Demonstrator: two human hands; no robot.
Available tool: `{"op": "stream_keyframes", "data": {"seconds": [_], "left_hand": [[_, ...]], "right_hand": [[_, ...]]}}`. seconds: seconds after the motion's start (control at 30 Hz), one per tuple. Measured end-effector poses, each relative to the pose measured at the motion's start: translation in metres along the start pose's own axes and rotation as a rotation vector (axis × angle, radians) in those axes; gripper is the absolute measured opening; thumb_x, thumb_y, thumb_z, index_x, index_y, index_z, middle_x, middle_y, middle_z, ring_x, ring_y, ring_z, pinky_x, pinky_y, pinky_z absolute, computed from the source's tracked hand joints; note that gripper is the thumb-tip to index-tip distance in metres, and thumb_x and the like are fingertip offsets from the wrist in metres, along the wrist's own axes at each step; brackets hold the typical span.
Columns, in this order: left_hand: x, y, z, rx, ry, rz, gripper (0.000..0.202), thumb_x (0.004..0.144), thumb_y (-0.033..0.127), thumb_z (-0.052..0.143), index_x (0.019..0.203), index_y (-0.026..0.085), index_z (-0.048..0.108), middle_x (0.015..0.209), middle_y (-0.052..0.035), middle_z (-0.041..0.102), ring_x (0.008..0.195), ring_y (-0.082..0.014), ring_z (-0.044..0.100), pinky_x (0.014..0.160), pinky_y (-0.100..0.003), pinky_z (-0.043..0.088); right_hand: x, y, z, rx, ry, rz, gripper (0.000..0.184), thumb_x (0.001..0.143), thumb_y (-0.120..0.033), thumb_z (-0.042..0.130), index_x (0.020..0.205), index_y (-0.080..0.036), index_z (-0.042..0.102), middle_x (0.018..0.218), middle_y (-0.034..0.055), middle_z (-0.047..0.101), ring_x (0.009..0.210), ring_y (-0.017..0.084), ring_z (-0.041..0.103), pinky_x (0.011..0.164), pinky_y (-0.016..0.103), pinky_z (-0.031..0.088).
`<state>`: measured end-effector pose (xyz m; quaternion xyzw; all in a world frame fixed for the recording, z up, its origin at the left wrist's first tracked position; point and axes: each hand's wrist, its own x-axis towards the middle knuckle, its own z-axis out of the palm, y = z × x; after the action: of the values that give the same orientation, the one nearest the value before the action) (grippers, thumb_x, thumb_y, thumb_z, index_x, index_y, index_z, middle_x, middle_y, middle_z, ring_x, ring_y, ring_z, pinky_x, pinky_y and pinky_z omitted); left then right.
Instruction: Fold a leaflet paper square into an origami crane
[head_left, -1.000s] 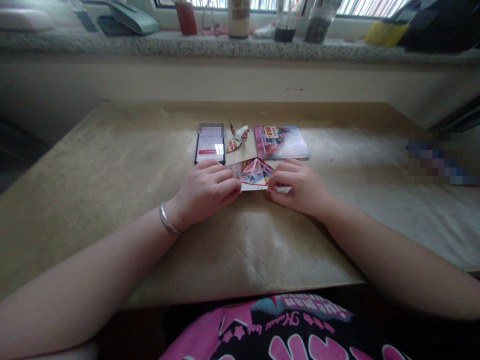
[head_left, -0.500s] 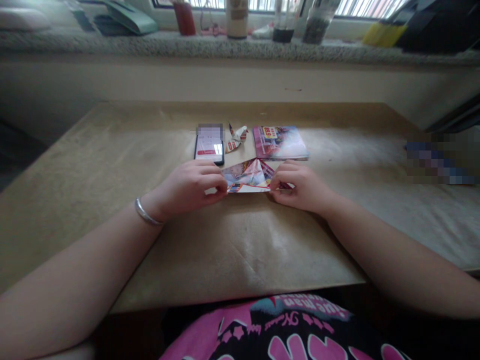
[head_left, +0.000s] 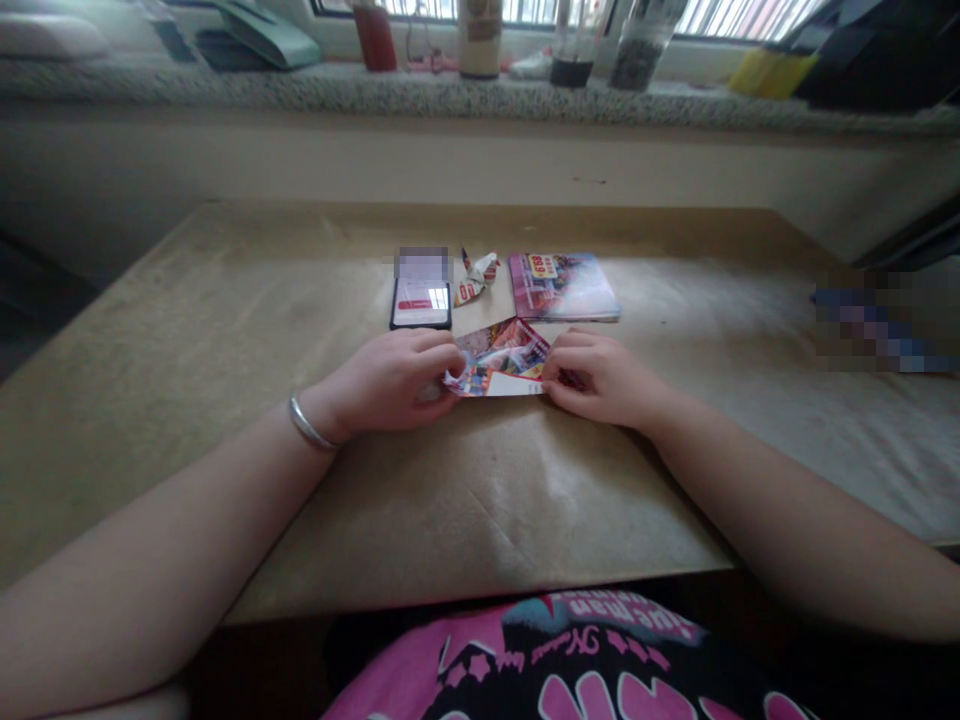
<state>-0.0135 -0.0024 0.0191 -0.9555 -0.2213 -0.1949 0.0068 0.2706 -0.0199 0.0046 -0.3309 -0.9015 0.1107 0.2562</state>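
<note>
A folded printed paper (head_left: pixel 499 362) is held at mid-desk (head_left: pixel 225 330), pinched at both ends: the left hand (head_left: pixel 394 380) is closed on its 9 o'clock edge, the right hand (head_left: pixel 600 375) on its 3 o'clock edge. From the paper, a phone (head_left: pixel 420 298) is seen at 11 o'clock, a small paper figure (head_left: pixel 475 275) at 12 and a leaflet stack (head_left: pixel 562 285) at 1.

I can't read the pixelated patch (head_left: pixel 885 320) on the counter (head_left: pixel 480 500), nor the phone (head_left: pixel 421 295), blurred on top; left hand (head_left: pixel 390 380) and right hand (head_left: pixel 600 378) hide both ends of the folded paper (head_left: pixel 499 362).
</note>
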Motion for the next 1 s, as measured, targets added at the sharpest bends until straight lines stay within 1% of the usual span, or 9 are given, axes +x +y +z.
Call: {"op": "stream_keyframes", "data": {"seconds": [0.1, 0.17, 0.23, 0.3, 0.47, 0.6, 0.7, 0.87, 1.0], "left_hand": [[0.000, 0.002, 0.000, 0.072, 0.050, 0.070, 0.015, 0.083, 0.025, 0.056, 0.095, 0.017, 0.058, 0.096, -0.0071, 0.066, 0.081, -0.0161, 0.061, 0.072, -0.027, 0.049], [0.000, 0.004, 0.000, 0.096, 0.053, 0.128, 0.021, 0.082, 0.022, 0.056, 0.103, 0.018, 0.059, 0.105, -0.0073, 0.066, 0.089, -0.0173, 0.061, 0.079, -0.029, 0.050], [0.001, 0.006, 0.000, 0.113, 0.023, 0.156, 0.028, 0.083, 0.022, 0.057, 0.110, 0.020, 0.059, 0.110, -0.0059, 0.067, 0.095, -0.0175, 0.062, 0.084, -0.030, 0.049], [0.002, 0.007, 0.001, 0.146, -0.016, 0.176, 0.028, 0.087, 0.025, 0.056, 0.114, 0.023, 0.061, 0.113, -0.0041, 0.068, 0.097, -0.0173, 0.062, 0.086, -0.030, 0.049], [0.003, 0.006, 0.004, 0.192, -0.079, 0.156, 0.026, 0.093, 0.034, 0.054, 0.114, 0.025, 0.065, 0.112, -0.0020, 0.070, 0.093, -0.0166, 0.064, 0.085, -0.030, 0.048], [0.002, 0.005, 0.007, 0.190, -0.095, 0.103, 0.033, 0.092, 0.042, 0.055, 0.118, 0.024, 0.065, 0.116, -0.0035, 0.070, 0.099, -0.0191, 0.065, 0.088, -0.032, 0.048], [0.003, 0.006, 0.010, 0.214, -0.087, 0.066, 0.035, 0.092, 0.040, 0.054, 0.120, 0.021, 0.064, 0.117, -0.0052, 0.070, 0.103, -0.0209, 0.064, 0.089, -0.033, 0.048], [0.005, 0.010, 0.008, 0.245, -0.129, 0.095, 0.029, 0.094, 0.034, 0.048, 0.114, 0.024, 0.067, 0.115, -0.0010, 0.071, 0.095, -0.0185, 0.066, 0.087, -0.032, 0.048], [0.004, 0.008, 0.002, 0.205, -0.148, 0.124, 0.029, 0.092, 0.033, 0.050, 0.116, 0.027, 0.065, 0.112, -0.0001, 0.072, 0.097, -0.0183, 0.066, 0.086, -0.032, 0.048]], "right_hand": [[0.000, 0.001, 0.002, 0.001, 0.087, 0.040, 0.012, 0.081, -0.018, 0.057, 0.071, -0.018, 0.062, 0.073, 0.0048, 0.061, 0.070, 0.016, 0.055, 0.066, 0.028, 0.042], [0.000, 0.002, 0.004, 0.030, 0.123, 0.097, 0.011, 0.081, -0.019, 0.058, 0.072, -0.018, 0.063, 0.072, 0.0043, 0.061, 0.067, 0.015, 0.055, 0.062, 0.027, 0.043], [-0.001, 0.003, 0.006, 0.081, 0.136, 0.152, 0.008, 0.079, -0.018, 0.059, 0.075, -0.018, 0.066, 0.071, 0.0033, 0.060, 0.063, 0.013, 0.054, 0.058, 0.026, 0.043], [-0.001, 0.004, 0.008, 0.118, 0.147, 0.182, 0.008, 0.078, -0.017, 0.060, 0.079, -0.017, 0.068, 0.071, 0.0027, 0.060, 0.061, 0.012, 0.054, 0.057, 0.025, 0.044], [-0.001, 0.006, 0.010, 0.164, 0.152, 0.198, 0.010, 0.076, -0.016, 0.060, 0.080, -0.018, 0.068, 0.073, 0.0026, 0.061, 0.062, 0.012, 0.055, 0.057, 0.025, 0.046], [-0.001, 0.005, 0.009, 0.193, 0.175, 0.227, 0.008, 0.077, -0.018, 0.061, 0.080, -0.018, 0.068, 0.074, 0.0024, 0.061, 0.064, 0.013, 0.056, 0.058, 0.026, 0.048], [0.000, 0.003, 0.011, 0.242, 0.174, 0.252, 0.007, 0.078, -0.020, 0.062, 0.080, -0.018, 0.068, 0.076, 0.0029, 0.064, 0.067, 0.013, 0.059, 0.058, 0.025, 0.050], [0.002, -0.002, 0.011, 0.288, 0.095, 0.215, 0.006, 0.078, -0.021, 0.062, 0.078, -0.019, 0.068, 0.077, 0.0025, 0.066, 0.067, 0.012, 0.061, 0.057, 0.023, 0.050], [0.000, -0.003, 0.007, 0.246, 0.135, 0.176, 0.010, 0.079, -0.017, 0.059, 0.083, -0.019, 0.069, 0.080, 0.0035, 0.064, 0.069, 0.012, 0.060, 0.055, 0.022, 0.050]]}}
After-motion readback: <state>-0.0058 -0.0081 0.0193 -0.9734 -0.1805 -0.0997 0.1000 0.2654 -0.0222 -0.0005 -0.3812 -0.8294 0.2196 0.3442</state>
